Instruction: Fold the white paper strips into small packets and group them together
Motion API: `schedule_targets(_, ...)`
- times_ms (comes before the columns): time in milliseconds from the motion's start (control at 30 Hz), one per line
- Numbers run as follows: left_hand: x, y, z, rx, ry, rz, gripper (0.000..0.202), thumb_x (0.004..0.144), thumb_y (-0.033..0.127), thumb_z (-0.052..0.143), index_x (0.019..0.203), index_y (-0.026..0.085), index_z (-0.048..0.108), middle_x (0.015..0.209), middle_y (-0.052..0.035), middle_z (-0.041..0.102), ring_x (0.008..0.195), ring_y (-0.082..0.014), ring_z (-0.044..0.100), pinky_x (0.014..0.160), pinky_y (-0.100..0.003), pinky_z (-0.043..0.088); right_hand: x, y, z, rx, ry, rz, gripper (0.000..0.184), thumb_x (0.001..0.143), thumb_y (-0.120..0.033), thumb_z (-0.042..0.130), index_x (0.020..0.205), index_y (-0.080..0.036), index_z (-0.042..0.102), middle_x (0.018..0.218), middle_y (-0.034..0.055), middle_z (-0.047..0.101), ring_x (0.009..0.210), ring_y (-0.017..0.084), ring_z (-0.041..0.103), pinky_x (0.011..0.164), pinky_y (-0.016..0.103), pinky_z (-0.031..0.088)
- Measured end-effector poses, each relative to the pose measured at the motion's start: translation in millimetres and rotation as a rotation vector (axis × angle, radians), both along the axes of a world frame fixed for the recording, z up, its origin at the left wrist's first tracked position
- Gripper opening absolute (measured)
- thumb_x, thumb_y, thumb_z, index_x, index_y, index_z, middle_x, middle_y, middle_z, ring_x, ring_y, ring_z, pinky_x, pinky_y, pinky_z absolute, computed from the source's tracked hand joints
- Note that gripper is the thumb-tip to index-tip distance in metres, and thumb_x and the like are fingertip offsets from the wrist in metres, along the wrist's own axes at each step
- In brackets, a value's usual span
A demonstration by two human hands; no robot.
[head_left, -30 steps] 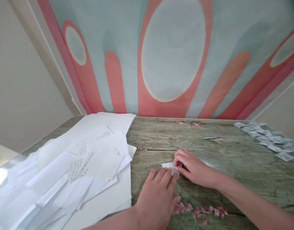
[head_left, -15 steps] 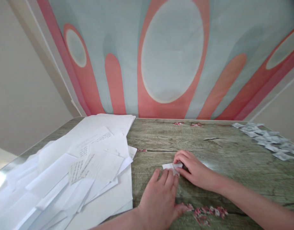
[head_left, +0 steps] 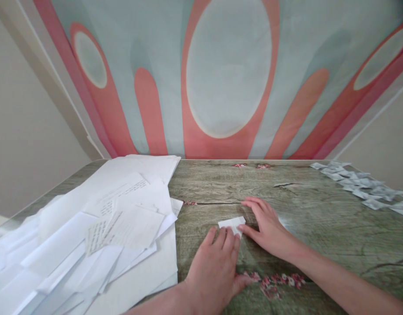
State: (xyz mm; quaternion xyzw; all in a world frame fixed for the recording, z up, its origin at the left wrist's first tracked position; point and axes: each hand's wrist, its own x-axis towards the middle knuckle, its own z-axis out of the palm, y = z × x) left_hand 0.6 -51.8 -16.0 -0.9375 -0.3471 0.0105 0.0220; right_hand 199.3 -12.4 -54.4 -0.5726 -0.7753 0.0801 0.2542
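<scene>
A small folded strip of white paper (head_left: pixel 232 222) lies on the wood-grain table top. My left hand (head_left: pixel 216 264) rests over its near edge, fingers stretched out and fingertips pressing on the paper; they hide part of it. At the paper's right side is my right hand (head_left: pixel 268 225), its thumb touching the right end. The right fingers are spread away from the thumb, with nothing gripped between them.
A large loose pile of white paper sheets (head_left: pixel 138 258), some printed, covers the table's left side. Several small folded paper pieces (head_left: pixel 355 181) lie in overlapping rows at the far right. Behind the table (head_left: pixel 221 183) stands a patterned wall panel (head_left: pixel 227 74).
My right fingers have lifted off the paper and opened away from the thumb, so more of the paper's far edge shows. My left hand still presses on it. The view has shifted slightly.
</scene>
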Motion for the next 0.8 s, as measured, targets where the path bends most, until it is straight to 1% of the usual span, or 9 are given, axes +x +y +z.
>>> schedule_targets(100,-0.1,-0.2,-1.4,0.007,0.005,0.008,0.064,0.088,0.058,0.033,0.129,0.01,0.045,0.133,-0.0141,0.046,0.123,-0.028,0.038,0.101,-0.043,0.024,4.6,3.4,-1.9,0.009,-0.017,-0.037,0.044,0.078,-0.037,0.056,0.117,-0.021,0.045,0.123,0.012,0.045,0.118,0.028,0.04,0.095,0.049,0.035)
schedule_targets(267,-1.5,-0.5,-1.0,-0.015,0.004,0.012,0.064,0.088,0.057,0.033,0.128,0.009,0.045,0.133,-0.014,0.047,0.121,-0.0288,0.04,0.101,-0.043,0.025,11.4,8.9,-9.1,0.018,-0.016,-0.052,0.04,0.08,-0.034,0.053,0.117,-0.021,0.045,0.122,0.0108,0.047,0.116,0.027,0.041,0.094,0.048,0.035)
schedule_targets(367,-2.7,-0.2,-1.0,-0.016,-0.019,0.0,0.063,0.088,0.057,0.034,0.13,0.011,0.044,0.137,-0.0102,0.043,0.121,-0.0289,0.039,0.099,-0.042,0.027,14.7,11.0,-12.7,0.049,0.0,-0.063,0.04,0.079,-0.036,0.055,0.115,-0.022,0.046,0.12,0.0104,0.048,0.114,0.027,0.043,0.093,0.048,0.036)
schedule_targets(467,-3.7,0.5,-1.3,-0.031,-0.034,0.0,0.062,0.089,0.056,0.033,0.133,0.013,0.041,0.142,-0.007,0.036,0.122,-0.0287,0.038,0.097,-0.04,0.03,13.8,7.6,-8.6,0.108,0.044,-0.045,0.035,0.081,-0.036,0.054,0.113,-0.022,0.049,0.12,0.01,0.049,0.113,0.027,0.044,0.093,0.048,0.036)
schedule_targets(533,-4.3,1.3,-0.7,-0.053,-0.034,0.005,0.063,0.089,0.056,0.03,0.133,0.012,0.04,0.141,-0.0081,0.036,0.123,-0.0281,0.037,0.098,-0.04,0.03,10.0,0.8,-0.1,0.131,0.059,0.0,0.026,0.086,-0.03,0.048,0.11,-0.022,0.052,0.116,0.0092,0.052,0.111,0.025,0.046,0.092,0.045,0.037)
schedule_targets(600,-4.9,2.4,1.2,-0.076,-0.043,0.006,0.065,0.09,0.057,0.027,0.134,0.011,0.039,0.14,-0.0091,0.038,0.124,-0.0274,0.036,0.099,-0.04,0.029,4.6,-8.5,10.3,0.119,0.015,0.087,0.02,0.088,-0.022,0.043,0.102,-0.022,0.058,0.104,0.0072,0.058,0.101,0.022,0.052,0.087,0.041,0.04)
schedule_targets(667,-5.7,3.8,4.2,-0.101,-0.055,0.003,0.066,0.089,0.058,0.025,0.134,0.012,0.038,0.14,-0.0085,0.039,0.124,-0.027,0.036,0.1,-0.039,0.029,-1.2,-18.2,18.8,0.08,-0.086,0.206,0.027,0.086,-0.012,0.04,0.098,-0.021,0.062,0.096,0.0061,0.061,0.09,0.02,0.055,0.081,0.038,0.042)
schedule_targets(700,-6.1,4.6,5.6,-0.112,-0.058,0.0,0.066,0.089,0.059,0.025,0.134,0.012,0.038,0.14,-0.0081,0.039,0.124,-0.0268,0.035,0.099,-0.039,0.029,-4.0,-22.4,21.4,0.077,-0.142,0.25,0.029,0.083,-0.008,0.041,0.096,-0.021,0.063,0.095,0.0063,0.062,0.089,0.02,0.055,0.08,0.038,0.042)
schedule_targets(800,-7.9,6.2,8.4,-0.136,-0.058,-0.01,0.063,0.089,0.057,0.029,0.133,0.013,0.04,0.139,-0.0079,0.04,0.124,-0.026,0.035,0.1,-0.038,0.029,-10.8,-31.5,23.3,0.135,-0.29,0.308,0.032,0.077,-0.003,0.044,0.098,-0.016,0.065,0.098,0.0087,0.064,0.089,0.022,0.056,0.083,0.041,0.041)
